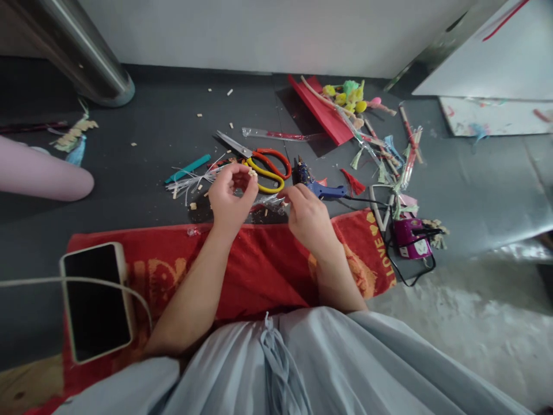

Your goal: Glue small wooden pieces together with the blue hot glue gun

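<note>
My left hand [231, 199] was raised off the floor, wrist bent back, fingers curled in toward the thumb so the tips pinched together near the top. My left forearm ran bare from my lap up and slightly rightward. My right hand [309, 216] lay lower, palm down, knuckles toward me, its fingers folded forward and closed. The right forearm angled in from the right, the two hands near each other but apart.

Dark grey floor [142, 138] runs up to a pale wall [259, 29], metal post [78, 52] standing left of it, white board [488, 57] leaning at right, soft daylight.
</note>
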Available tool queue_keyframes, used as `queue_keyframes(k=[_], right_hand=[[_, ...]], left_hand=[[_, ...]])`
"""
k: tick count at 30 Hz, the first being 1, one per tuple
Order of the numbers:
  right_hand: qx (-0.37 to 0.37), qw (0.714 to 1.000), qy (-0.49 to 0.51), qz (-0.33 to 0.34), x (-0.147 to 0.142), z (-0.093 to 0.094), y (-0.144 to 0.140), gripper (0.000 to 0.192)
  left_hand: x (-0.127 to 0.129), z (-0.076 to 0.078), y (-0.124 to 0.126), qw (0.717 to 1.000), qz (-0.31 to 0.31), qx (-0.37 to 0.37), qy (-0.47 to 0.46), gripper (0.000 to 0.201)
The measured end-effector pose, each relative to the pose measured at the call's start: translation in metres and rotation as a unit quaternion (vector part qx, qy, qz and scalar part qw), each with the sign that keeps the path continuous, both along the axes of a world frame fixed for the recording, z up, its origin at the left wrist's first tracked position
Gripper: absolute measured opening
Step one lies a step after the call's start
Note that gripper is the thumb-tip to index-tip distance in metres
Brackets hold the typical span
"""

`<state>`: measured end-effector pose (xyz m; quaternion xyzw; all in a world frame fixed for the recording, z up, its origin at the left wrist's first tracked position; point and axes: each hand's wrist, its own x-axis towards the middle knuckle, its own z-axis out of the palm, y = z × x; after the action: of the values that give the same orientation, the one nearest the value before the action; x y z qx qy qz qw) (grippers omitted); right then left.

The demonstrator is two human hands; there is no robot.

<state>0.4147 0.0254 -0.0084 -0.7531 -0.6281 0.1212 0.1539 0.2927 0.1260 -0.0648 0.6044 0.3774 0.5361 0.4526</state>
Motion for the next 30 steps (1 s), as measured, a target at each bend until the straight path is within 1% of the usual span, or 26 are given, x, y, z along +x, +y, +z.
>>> queue_keyframes(k=[3,6,8,10,13,16,22,25,30], right_hand=[[-0.046,0.997,-0.052,-0.029,0.011,0.010,-0.009,0.040],[-0.094,0.986,-0.112,-0.078,0.030,0.011,-0.020,0.041],[-0.100,0.974,-0.160,-0.121,0.046,0.008,-0.025,0.046],[-0.087,0.969,-0.183,-0.139,0.062,0.004,-0.027,0.050],[-0.077,0.973,-0.179,-0.122,0.079,-0.002,-0.023,0.050],[-0.073,0.978,-0.169,-0.097,0.085,-0.005,-0.013,0.050],[-0.112,0.977,-0.173,-0.046,0.096,-0.009,0.002,0.045],[-0.103,0.985,-0.140,-0.022,0.108,-0.006,0.003,0.044],[-0.053,0.997,-0.048,-0.026,0.132,0.002,-0.006,0.041]], left_hand=[[0.000,-0.001,0.000,1.000,-0.009,-0.003,-0.006,0.012],[0.001,-0.001,0.000,1.000,-0.013,-0.002,-0.026,0.011],[0.002,-0.001,0.000,0.999,-0.018,-0.002,-0.030,0.011],[0.002,-0.002,0.000,0.999,-0.024,-0.004,-0.021,0.012],[0.002,-0.004,0.001,1.000,-0.029,-0.001,-0.009,0.013],[0.003,-0.005,0.002,1.000,-0.023,0.001,0.001,0.014],[0.003,-0.003,0.004,1.000,-0.014,-0.007,-0.002,0.012],[0.004,-0.003,0.004,1.000,-0.018,-0.004,-0.021,0.010],[0.004,-0.005,0.005,0.999,-0.024,-0.013,-0.038,0.010]])
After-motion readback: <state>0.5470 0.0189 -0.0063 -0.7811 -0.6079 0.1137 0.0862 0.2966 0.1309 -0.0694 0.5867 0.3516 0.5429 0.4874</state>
